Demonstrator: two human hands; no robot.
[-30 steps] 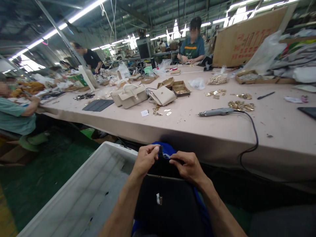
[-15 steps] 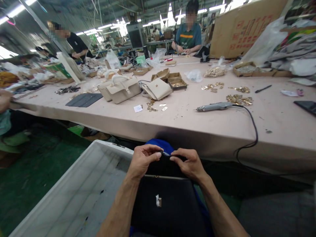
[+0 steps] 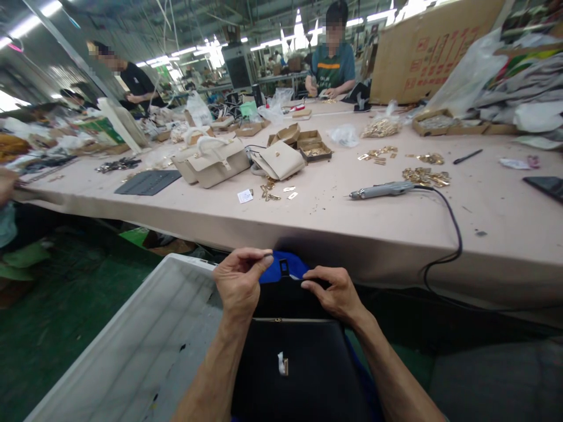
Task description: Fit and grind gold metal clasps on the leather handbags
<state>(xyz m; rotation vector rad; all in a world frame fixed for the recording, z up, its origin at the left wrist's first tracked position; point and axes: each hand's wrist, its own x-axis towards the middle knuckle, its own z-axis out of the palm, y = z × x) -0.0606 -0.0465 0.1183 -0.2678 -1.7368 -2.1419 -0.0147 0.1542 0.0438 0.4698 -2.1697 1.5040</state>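
Observation:
A black bag [image 3: 308, 363] lies on my lap, with a small gold metal fitting [image 3: 285, 367] partly wrapped in white on its front. Its black flap [image 3: 281, 299] is raised toward the table, and a tab with a rectangular cut-out [image 3: 284, 268] stands up at the flap's edge against blue cloth. My right hand [image 3: 334, 290] pinches the flap's edge just right of the tab. To the left of the tab, my left hand [image 3: 240, 281] is closed in a pinch, apart from the tab; a small dark bit shows at its fingertips, too small to name.
A grey electric screwdriver [image 3: 382, 190] with a black cord lies on the table [image 3: 308, 214]. Gold metal plates [image 3: 426, 177], a cream handbag [image 3: 215, 161] and small cardboard boxes [image 3: 314, 146] are also there. A white plastic crate [image 3: 132, 334] stands at my left. Two co-workers are beyond.
My left hand has moved left, away from the flap's edge, and the tab with its cut-out has come into sight. My right hand keeps its pinch in nearly the same place.

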